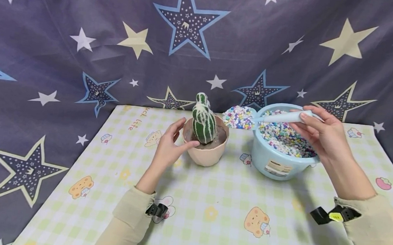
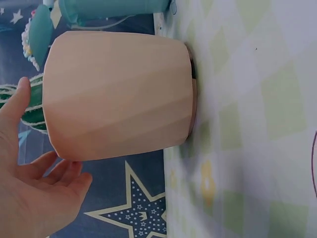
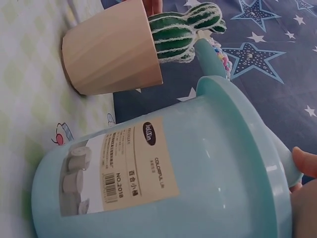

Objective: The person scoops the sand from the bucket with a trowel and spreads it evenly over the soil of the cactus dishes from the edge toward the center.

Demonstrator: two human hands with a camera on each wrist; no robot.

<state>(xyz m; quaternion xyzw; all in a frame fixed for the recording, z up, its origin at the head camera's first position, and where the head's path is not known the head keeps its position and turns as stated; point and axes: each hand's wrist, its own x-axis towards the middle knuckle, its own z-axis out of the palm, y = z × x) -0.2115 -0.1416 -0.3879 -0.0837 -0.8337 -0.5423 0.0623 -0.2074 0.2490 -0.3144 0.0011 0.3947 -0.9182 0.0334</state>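
My right hand (image 1: pixel 330 137) grips the pale blue handle of a scoop (image 1: pixel 280 117), thumb on top. The scoop is heaped with small multicoloured beads (image 1: pixel 240 117) and is held level, left of the bucket's rim and near the pot. A light blue bucket (image 1: pixel 276 165) below this hand contains more such beads (image 1: pixel 285 139). A green cactus (image 1: pixel 204 127) with white stripes stands in a peach flower pot (image 1: pixel 205 156) with a grey-brown fill. My left hand (image 1: pixel 172 143) is spread at the pot's left side, thumb by the front rim, fingers against the side.
A green-and-white checked tablecloth (image 1: pixel 208 231) with cartoon prints covers the table. Behind it hangs a dark star-patterned curtain (image 1: pixel 122 13). The bucket carries a paper label (image 3: pixel 119 166). Each wrist wears a small black camera (image 1: pixel 156 210).
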